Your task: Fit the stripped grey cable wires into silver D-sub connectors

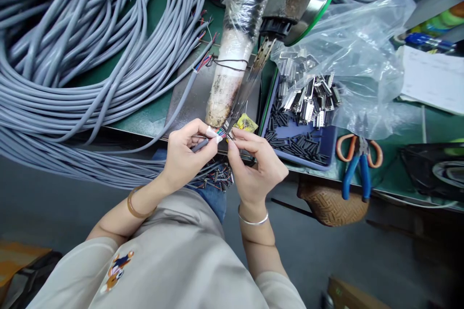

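Observation:
My left hand [186, 154] pinches the end of a grey cable [199, 145], with thin coloured wires [220, 131] fanning out past white-wrapped fingertips. Close against it, my right hand [255, 161] is closed on a small metal connector [229, 134] at the wire ends; fingers partly cover it. The tip of a soldering iron [250, 84] comes down from above to the wires and connector. Beside the iron, a white, dirty-ended tube [226, 84] points down at the same spot. A yellow piece [246, 123] lies just behind my right fingers.
Bundles of grey cable [72, 91] cover the left. At right are a blue tray [326, 157] of connectors and black sleeves, a clear plastic bag [373, 63], blue-handled pliers [357, 174] and orange-handled cutters [377, 154]. A solder reel [315, 9] stands behind. Finished-looking connector ends [223, 178] hang below the edge.

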The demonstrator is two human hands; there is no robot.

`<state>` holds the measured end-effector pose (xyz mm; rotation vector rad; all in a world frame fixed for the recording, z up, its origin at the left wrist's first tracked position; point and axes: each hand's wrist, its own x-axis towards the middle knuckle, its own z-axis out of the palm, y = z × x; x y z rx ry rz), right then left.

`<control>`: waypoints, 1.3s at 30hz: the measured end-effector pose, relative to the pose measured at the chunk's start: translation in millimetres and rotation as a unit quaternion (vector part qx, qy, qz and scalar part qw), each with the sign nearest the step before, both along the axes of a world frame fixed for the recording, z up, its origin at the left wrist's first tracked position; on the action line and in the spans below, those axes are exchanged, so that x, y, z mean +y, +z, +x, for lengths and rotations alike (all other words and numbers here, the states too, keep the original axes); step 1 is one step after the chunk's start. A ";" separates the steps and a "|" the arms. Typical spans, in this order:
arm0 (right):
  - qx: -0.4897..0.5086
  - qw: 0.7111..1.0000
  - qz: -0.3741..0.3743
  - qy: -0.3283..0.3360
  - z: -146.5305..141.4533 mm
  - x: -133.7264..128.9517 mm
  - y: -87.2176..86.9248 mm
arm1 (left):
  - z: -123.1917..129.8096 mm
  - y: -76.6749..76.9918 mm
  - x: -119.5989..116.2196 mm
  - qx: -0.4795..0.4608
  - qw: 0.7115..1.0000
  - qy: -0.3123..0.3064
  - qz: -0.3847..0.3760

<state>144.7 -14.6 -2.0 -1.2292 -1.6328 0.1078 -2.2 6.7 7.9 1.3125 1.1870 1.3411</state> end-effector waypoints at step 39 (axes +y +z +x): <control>-0.013 1.000 -0.005 0.010 4.7 -3.7 -7.3 | -1.6 -5.9 -4.6 0.030 0.999 -0.028 0.002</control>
